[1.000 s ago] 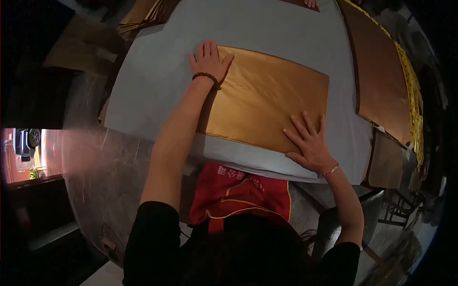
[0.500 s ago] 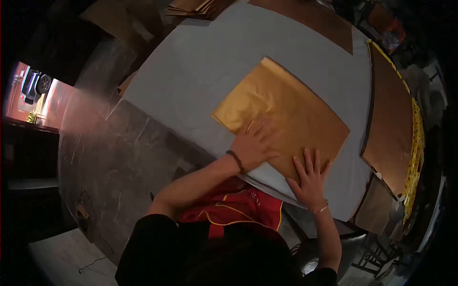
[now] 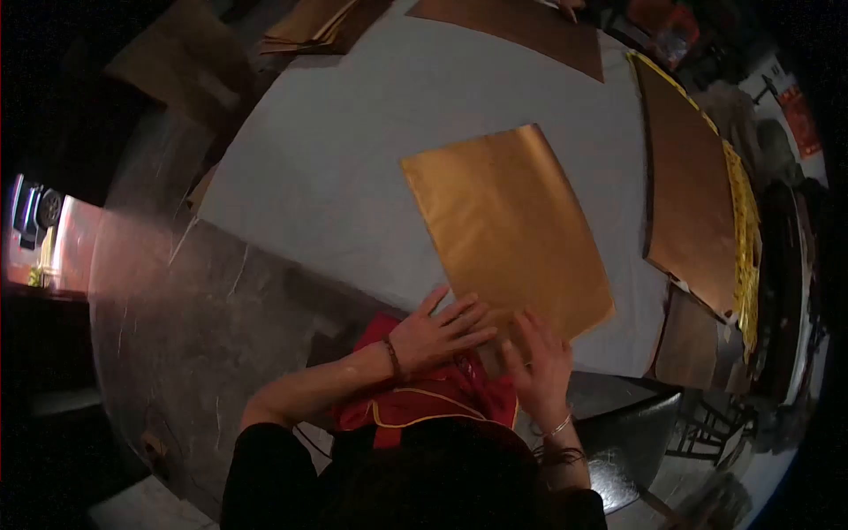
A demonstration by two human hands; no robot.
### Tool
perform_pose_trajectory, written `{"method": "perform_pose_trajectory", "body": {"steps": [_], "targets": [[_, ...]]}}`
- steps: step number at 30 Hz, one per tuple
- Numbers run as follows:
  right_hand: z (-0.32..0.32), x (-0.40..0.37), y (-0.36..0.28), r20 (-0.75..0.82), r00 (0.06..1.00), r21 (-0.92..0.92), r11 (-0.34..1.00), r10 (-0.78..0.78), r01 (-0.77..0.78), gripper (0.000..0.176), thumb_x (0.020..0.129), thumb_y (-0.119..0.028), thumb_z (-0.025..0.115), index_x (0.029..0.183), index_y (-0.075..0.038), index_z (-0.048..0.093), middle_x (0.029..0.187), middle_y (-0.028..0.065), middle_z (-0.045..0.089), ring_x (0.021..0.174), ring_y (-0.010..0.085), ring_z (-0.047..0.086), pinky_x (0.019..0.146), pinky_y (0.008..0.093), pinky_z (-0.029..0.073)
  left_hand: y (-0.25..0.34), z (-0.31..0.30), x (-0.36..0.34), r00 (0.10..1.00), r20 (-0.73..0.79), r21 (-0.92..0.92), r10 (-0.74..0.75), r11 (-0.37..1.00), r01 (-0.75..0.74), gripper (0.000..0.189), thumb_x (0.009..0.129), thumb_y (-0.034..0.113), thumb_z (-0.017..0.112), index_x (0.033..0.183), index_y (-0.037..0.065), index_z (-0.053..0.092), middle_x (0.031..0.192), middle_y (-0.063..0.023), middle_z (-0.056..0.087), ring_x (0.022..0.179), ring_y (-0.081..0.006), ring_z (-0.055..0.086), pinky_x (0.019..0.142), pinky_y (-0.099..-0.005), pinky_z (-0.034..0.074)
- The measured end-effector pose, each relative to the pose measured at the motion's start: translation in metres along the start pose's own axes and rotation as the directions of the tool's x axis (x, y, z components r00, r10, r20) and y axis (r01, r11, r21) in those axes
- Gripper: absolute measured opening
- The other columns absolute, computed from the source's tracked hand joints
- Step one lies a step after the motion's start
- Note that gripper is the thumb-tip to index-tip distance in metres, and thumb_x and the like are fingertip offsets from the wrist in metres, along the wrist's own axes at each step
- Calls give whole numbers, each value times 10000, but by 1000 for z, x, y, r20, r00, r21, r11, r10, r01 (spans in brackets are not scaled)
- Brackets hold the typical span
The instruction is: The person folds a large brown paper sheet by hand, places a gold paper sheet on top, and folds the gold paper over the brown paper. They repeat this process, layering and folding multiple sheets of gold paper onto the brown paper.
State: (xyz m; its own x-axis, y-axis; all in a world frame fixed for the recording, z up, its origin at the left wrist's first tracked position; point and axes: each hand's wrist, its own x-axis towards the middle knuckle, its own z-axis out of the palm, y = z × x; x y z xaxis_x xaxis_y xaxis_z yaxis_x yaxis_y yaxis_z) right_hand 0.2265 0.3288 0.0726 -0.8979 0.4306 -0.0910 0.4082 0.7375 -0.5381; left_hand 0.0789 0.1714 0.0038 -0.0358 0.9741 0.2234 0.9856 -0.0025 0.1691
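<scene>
A gold sheet [image 3: 512, 221], perhaps paper or thin cloth, lies at an angle on the grey-covered table [image 3: 336, 168], with its near end at the table's front edge. My left hand [image 3: 442, 329], wearing a dark bead bracelet, is over the sheet's near left corner, fingers spread. At the same near end, my right hand [image 3: 541, 360] has its fingers stretched forward and apart, slightly blurred. Whether its fingertips press on the sheet is hard to make out.
Brown sheets [image 3: 693, 185] with yellow edging lie along the right side. Another brown sheet [image 3: 521, 31] is at the far edge, near part of another person's hand [image 3: 568, 9]. Folded brown sheets [image 3: 314, 26] sit at far left. A dark chair [image 3: 623, 437] stands close on my right.
The gold sheet has turned and come nearer to me. Both hands have drawn back from its surface to its near end. The camera view has also shifted.
</scene>
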Motion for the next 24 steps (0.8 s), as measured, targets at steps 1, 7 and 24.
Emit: {"method": "perform_pose_trajectory", "body": {"steps": [1,7,24], "targets": [[-10,11,15,-58,995,-24,997,-81,80,420,869,-286,579,1234,-81,543,1298,152,500,1194,344,456,961,500,329,2,4,0,999,-8,-11,36,999,-37,678,780,292,652,1394,236,371,1405,-88,392,1292,-267,373,1062,-541,232],[-45,147,78,-64,876,-219,863,-478,455,320,916,-224,510,1191,-64,550,1278,111,512,1197,314,458,971,436,378,7,10,4,973,-228,31,-25,999,33,432,771,171,622,1199,219,575,1129,-50,510,1111,-227,482,995,-454,306],[-14,152,117,159,946,-461,826,-283,325,545,960,-439,334,1428,-161,320,1528,59,185,1412,241,137,1124,519,39,-28,-4,11,977,-207,97,49,995,-29,364,793,184,551,1149,246,584,1218,-35,533,1116,-196,500,951,-410,350]]}}
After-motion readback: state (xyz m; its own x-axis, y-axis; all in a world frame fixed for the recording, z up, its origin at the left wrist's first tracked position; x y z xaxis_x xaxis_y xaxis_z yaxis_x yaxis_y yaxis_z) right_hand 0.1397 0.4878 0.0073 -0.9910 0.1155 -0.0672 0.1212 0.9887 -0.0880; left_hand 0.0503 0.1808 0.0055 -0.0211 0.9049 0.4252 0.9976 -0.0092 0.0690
